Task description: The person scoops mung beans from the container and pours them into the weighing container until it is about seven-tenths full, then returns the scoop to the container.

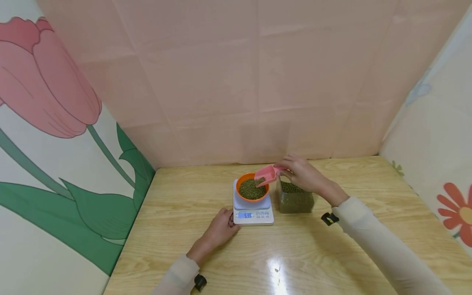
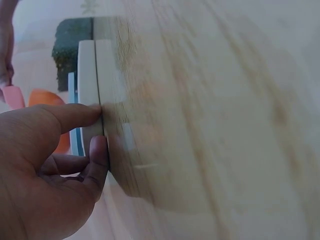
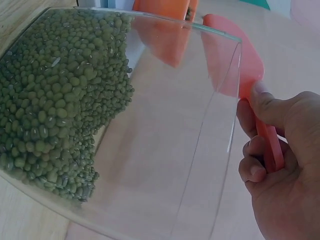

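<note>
My right hand (image 1: 300, 172) grips the handle of a pink scoop (image 1: 266, 175), whose mouth is tipped over an orange bowl (image 1: 240, 180). A few green mung beans lie at the scoop's lip. More mung beans (image 1: 252, 189) fill much of the bowl, which stands on a white kitchen scale (image 1: 254, 220) with a lit digital display. At the scale's front left corner, my left hand (image 1: 221, 227) holds the edge, thumb along the front and fingers curled at the side. The right wrist view shows the scoop handle (image 3: 270, 145) wrapped by the fingers.
A clear box (image 1: 296, 205) partly filled with mung beans stands just right of the scale, under my right hand. The wooden table (image 1: 177, 192) meets a pink covered wall (image 1: 206, 102) behind. Flower-painted walls stand at both sides.
</note>
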A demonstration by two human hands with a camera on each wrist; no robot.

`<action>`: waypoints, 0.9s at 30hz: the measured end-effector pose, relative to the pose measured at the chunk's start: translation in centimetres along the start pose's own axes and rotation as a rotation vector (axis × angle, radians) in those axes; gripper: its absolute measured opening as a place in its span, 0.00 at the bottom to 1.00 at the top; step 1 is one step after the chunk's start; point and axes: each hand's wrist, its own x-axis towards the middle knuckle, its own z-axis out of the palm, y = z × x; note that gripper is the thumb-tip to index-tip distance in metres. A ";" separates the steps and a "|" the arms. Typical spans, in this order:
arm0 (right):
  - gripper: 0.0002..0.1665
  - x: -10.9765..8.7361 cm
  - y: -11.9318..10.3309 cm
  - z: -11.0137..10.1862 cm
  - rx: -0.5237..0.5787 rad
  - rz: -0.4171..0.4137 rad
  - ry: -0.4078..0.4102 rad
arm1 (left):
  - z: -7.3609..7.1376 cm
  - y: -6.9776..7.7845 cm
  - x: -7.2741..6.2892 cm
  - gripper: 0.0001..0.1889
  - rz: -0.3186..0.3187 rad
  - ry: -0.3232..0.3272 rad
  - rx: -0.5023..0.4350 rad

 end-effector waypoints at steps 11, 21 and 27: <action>0.14 0.2 -0.2 -0.2 -0.031 -0.037 0.000 | -0.1 0.1 -0.1 0.12 -0.013 -0.009 -0.009; 0.14 0.1 -0.4 -0.5 -0.040 -0.032 -0.009 | -0.1 0.0 -0.1 0.14 -0.015 -0.016 -0.020; 0.15 0.2 -0.4 -0.4 -0.042 -0.046 -0.004 | -0.1 0.0 -0.1 0.15 -0.012 -0.017 -0.015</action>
